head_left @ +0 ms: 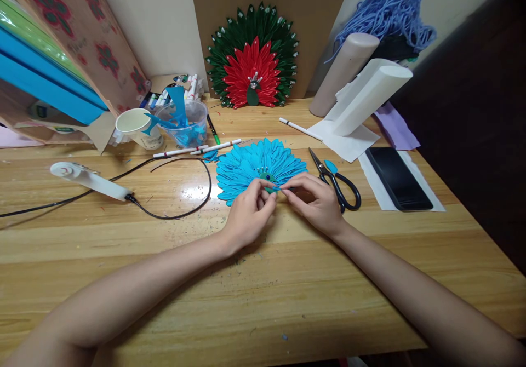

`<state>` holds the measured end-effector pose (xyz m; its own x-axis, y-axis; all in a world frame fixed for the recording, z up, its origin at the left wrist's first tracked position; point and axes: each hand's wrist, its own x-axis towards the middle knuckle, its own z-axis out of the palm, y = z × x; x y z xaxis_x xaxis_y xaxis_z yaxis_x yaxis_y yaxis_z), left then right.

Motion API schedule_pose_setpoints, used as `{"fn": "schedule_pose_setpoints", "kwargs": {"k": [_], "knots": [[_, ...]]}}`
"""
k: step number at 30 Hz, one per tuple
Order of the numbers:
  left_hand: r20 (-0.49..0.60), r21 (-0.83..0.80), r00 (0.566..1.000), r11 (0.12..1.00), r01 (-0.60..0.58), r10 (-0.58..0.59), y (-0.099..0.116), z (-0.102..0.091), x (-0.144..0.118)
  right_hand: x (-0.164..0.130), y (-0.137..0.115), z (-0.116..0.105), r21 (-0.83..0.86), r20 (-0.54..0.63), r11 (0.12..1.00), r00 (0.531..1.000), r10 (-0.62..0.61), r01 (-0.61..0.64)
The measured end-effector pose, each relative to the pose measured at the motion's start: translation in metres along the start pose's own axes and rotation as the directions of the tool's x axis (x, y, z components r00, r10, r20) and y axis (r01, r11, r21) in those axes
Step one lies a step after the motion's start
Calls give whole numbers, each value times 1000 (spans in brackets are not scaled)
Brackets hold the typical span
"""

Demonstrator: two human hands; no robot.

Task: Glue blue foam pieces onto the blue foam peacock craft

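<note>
A: How many fans on the desk [123,246]?
B: One blue paper fan [257,165]; left hand [249,213] and right hand [316,202] pinch its base, each grip clamped.
A: Scissors?
B: One pair of scissors [337,183], just beside.

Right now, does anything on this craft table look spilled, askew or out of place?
Only small things: tiny scraps dot the wooden table around both hands, and the glue gun's black cord loops loosely near the blue paper fan. Nothing looks damaged.
</note>
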<state>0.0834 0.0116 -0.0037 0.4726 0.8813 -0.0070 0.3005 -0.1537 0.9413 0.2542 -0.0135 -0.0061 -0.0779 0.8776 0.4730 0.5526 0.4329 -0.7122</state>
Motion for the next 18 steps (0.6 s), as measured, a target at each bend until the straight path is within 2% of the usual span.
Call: {"fn": "schedule_pose_setpoints", "kwargs": {"k": [8,18], "knots": [[-15,25,999,999,-43,44,-5,2,1,1,0,0,24,53,999,998,27,-29],[-6,56,999,998,-42,43,-3,0,1,1,0,1,25,28,999,999,35,-35]]}}
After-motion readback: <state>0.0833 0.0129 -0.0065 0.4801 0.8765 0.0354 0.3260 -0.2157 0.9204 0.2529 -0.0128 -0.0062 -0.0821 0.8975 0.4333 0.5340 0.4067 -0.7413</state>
